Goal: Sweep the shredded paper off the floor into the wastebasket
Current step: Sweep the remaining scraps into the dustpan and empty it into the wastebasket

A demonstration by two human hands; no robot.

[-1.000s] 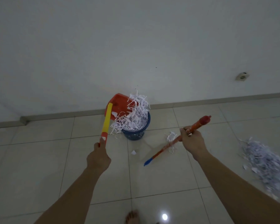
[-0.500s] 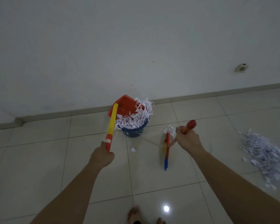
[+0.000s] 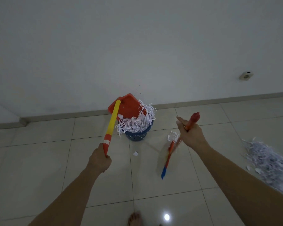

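Note:
My left hand (image 3: 99,160) grips the yellow and orange handle (image 3: 112,123) of a red dustpan (image 3: 127,106). The pan is tipped over the blue wastebasket (image 3: 136,136), and shredded paper (image 3: 137,119) spills from it, heaped above the rim. My right hand (image 3: 190,134) grips the red top of a broom handle (image 3: 192,120). The broom (image 3: 167,159) hangs down, blurred, with its blue end just above the floor. A small paper clump (image 3: 173,136) lies by it. A large paper pile (image 3: 268,162) sits at the right.
A white wall and grey skirting board (image 3: 219,101) run right behind the basket. A wall socket (image 3: 246,76) is at the right. One loose scrap (image 3: 135,153) lies on the tiled floor in front of the basket. My bare foot (image 3: 135,218) shows at the bottom edge.
The broom has swung from slanting left to hanging nearly straight down. More paper has slid out of the dustpan onto the basket. My right hand rose slightly.

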